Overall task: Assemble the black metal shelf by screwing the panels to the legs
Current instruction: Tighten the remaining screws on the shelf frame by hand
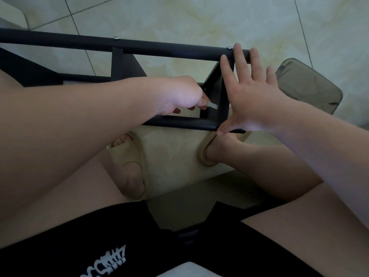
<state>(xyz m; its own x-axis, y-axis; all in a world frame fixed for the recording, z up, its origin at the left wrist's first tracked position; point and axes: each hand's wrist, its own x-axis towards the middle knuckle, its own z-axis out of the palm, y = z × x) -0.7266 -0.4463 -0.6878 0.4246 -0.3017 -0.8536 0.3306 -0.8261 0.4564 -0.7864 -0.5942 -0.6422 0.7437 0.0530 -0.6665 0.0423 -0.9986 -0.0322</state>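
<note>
- Firstly, the black metal shelf (123, 68) lies on its side on the tiled floor (179, 17), spanning the view from 9 o'clock to 2 o'clock. Its far leg (171, 49) carries two fitted bolt heads (116, 38), so those joints appear already made.
- Left hand (179, 94), just toward 12 o'clock from centre: the fingers are curled around a small flat metal tool (212, 105), probably a spanner, whose tip projects toward 3 o'clock inside the frame.
- End panel (216, 86): it stands between the far leg and the near leg (179, 123), directly at 3 o'clock of the tool tip. The fastener itself cannot be made out.
- Right hand (253, 100), at 2 o'clock from centre and apart from the left: the fingers are straight and spread, with the fingertips against the far leg and the thumb on the near leg. It braces the frame and grips nothing.
- Step in hand, as judged: fastening the end panel to a leg. The next move calls for seating the tool squarely on the fastener and turning it, with the right hand holding the frame against twisting.
</note>
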